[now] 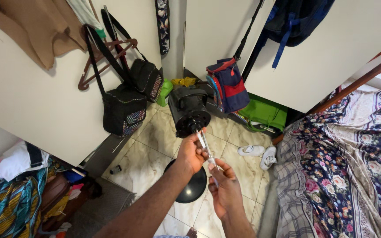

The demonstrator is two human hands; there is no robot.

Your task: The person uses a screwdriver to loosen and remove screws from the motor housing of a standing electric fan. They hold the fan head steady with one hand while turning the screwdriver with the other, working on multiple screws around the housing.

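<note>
From the head camera, your left hand sits just below centre, fingers curled narrow around the lower part of a thin clear tube. The tube runs from about 5 o'clock up toward 11 o'clock, its tip touching the front face of the black fan motor. Your right hand, at 5 o'clock from the left, pinches the tube's lower end between thumb and fingertips. The motor stands above the round black base on the pale marble tile floor. At 9 o'clock of the motor hang two black bags; at 2 o'clock hangs a blue-and-red bag. White shoes lie at 3 o'clock, beside the floral bedspread.
</note>
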